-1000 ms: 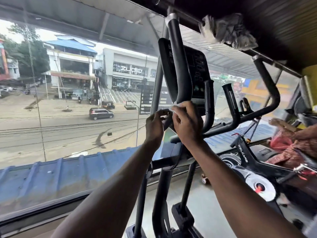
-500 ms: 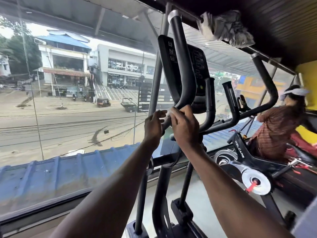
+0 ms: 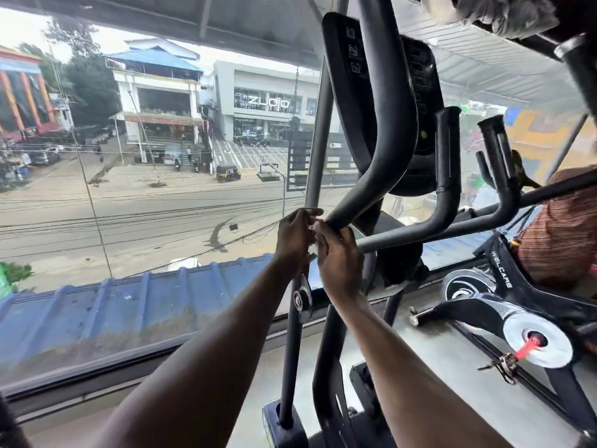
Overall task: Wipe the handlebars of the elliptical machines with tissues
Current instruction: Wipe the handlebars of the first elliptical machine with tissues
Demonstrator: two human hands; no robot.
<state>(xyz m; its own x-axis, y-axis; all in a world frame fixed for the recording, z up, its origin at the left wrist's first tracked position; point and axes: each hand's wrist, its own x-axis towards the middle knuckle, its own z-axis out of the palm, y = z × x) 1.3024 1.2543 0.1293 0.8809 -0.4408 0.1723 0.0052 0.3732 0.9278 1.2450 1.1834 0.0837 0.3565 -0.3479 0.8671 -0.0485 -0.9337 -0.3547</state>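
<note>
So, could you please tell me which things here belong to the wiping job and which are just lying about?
Job in hand:
- left hand
- right hand
- tissue
- handlebar

Just there:
- console
- exercise bike
- crumpled cloth overhead

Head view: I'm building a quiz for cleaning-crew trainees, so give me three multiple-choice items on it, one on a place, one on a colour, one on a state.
1. Where are both hands?
A. On the console
B. At the lower bend of the handlebar
C. On the spin bike

2. What colour is the tissue?
A. White
B. Blue
C. Red

3. What is the right hand doing?
A. Hanging idle
B. Pressing a button
C. Gripping the handlebar

Key: B, the left hand and right hand meet where the handlebar bends; A, the tissue between them shows white; C, its fingers curl round the bar.
</note>
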